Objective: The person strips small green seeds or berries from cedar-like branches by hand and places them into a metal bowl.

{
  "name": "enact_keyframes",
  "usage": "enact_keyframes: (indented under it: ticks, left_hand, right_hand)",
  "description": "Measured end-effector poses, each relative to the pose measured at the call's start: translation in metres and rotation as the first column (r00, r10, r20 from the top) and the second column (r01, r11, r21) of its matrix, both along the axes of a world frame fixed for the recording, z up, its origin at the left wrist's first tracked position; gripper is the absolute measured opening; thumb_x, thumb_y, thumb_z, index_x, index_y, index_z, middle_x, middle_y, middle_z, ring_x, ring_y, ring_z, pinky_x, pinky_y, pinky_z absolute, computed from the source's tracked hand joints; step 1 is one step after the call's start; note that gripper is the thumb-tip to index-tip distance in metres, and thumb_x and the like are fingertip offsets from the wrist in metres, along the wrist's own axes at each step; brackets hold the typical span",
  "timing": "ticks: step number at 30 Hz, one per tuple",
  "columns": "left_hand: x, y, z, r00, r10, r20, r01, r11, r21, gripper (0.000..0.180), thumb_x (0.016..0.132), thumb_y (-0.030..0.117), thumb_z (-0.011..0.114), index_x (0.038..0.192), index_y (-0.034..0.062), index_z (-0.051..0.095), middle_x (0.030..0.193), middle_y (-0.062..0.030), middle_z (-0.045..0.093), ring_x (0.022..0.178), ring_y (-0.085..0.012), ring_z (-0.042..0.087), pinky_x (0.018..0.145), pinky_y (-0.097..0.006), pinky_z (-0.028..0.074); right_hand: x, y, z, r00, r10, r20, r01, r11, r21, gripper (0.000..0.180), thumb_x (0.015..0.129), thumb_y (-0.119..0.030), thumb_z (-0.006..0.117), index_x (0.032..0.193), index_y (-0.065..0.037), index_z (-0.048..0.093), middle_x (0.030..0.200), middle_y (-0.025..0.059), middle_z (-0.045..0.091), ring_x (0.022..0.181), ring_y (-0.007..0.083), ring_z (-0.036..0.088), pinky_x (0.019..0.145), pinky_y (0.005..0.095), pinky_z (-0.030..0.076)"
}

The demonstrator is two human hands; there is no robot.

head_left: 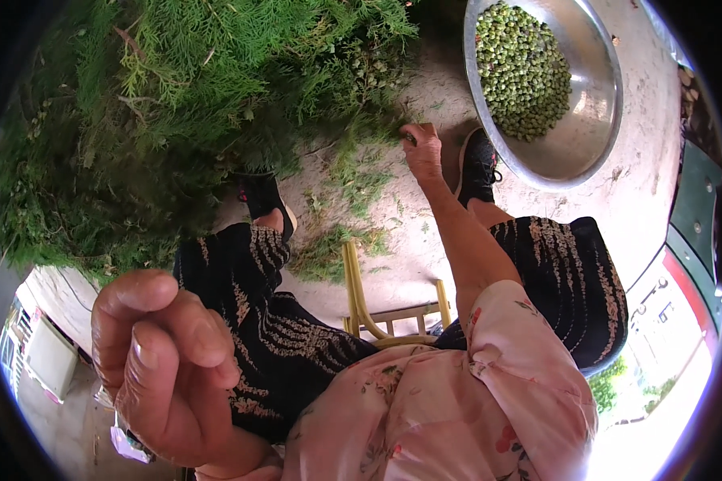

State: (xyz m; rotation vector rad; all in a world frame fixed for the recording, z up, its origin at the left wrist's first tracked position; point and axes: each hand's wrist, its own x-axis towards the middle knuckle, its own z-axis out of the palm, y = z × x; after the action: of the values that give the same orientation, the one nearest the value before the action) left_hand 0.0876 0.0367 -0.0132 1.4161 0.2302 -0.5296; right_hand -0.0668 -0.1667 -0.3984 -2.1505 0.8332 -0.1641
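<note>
My left hand (168, 369) is raised close to the view at the lower left, its fingers loosely curled toward the thumb. Nothing shows in it. My right hand (423, 152) reaches forward over the floor, closed, with a small dark green bit between thumb and fingers that is too small to name. It lies between the edge of a big heap of cut evergreen branches (217, 88) and a wide metal basin (602, 104). Many small round green cones (521, 76) lie heaped on one side of the basin.
Loose green sprigs (337, 248) litter the concrete floor (425, 240) between my shoes. My right shoe (479, 164) is beside the basin, my left shoe (261, 196) against the heap. A yellow-framed seat (353, 289) shows between my legs. A white box (50, 357) stands at far left.
</note>
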Motion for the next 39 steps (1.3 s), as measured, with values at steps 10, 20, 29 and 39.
enact_keyframes:
  ticks: [10, 20, 29, 39]
  left_hand:
    - [0.003, 0.011, 0.009, 0.991, -0.116, -0.062, 0.110, 0.990, -0.092, 0.026, 0.089, 0.016, 0.043, 0.107, -0.0029, 0.045, 0.071, -0.0008, 0.040, 0.061, -0.0080, 0.037, 0.054, -0.020, 0.032]
    - [0.010, 0.017, -0.006, 0.967, -0.255, 0.021, 0.252, 0.934, -0.254, 0.026, 0.093, 0.015, 0.036, 0.109, -0.0041, 0.042, 0.073, -0.0043, 0.044, 0.053, -0.0080, 0.032, 0.046, -0.020, 0.031]
    - [0.015, 0.021, -0.008, 0.954, -0.300, 0.017, 0.290, 0.905, -0.310, 0.028, 0.094, 0.016, 0.031, 0.111, -0.0050, 0.039, 0.076, -0.0056, 0.045, 0.055, -0.0093, 0.035, 0.051, -0.021, 0.035]
    - [0.022, 0.012, 0.002, 0.998, -0.058, -0.039, 0.050, 0.983, -0.177, 0.028, 0.092, 0.012, 0.038, 0.114, -0.0056, 0.041, 0.079, -0.0053, 0.047, 0.059, -0.0095, 0.040, 0.053, -0.021, 0.036]
  right_hand:
    - [-0.015, 0.016, -0.010, 0.992, -0.118, 0.055, 0.117, 0.993, 0.013, 0.013, 0.070, -0.004, 0.061, 0.082, -0.002, 0.060, 0.070, 0.0095, 0.057, 0.053, 0.0160, 0.055, 0.048, 0.0290, 0.044]
    - [-0.059, 0.089, -0.003, 0.993, -0.078, -0.094, 0.112, 0.892, 0.439, 0.017, 0.071, -0.003, 0.064, 0.088, -0.001, 0.060, 0.072, 0.0070, 0.056, 0.058, 0.0158, 0.056, 0.051, 0.0276, 0.044]
    - [-0.033, 0.113, -0.004, 0.904, 0.400, -0.151, -0.392, 0.916, 0.084, 0.004, 0.076, -0.006, 0.051, 0.080, -0.004, 0.051, 0.079, 0.0186, 0.052, 0.072, 0.0388, 0.052, 0.059, 0.0439, 0.043]
    - [0.013, 0.043, 0.093, 0.980, -0.006, 0.197, 0.012, 1.000, -0.028, 0.016, 0.074, -0.004, 0.058, 0.091, -0.005, 0.056, 0.084, 0.0129, 0.052, 0.075, 0.0288, 0.052, 0.066, 0.0332, 0.045]
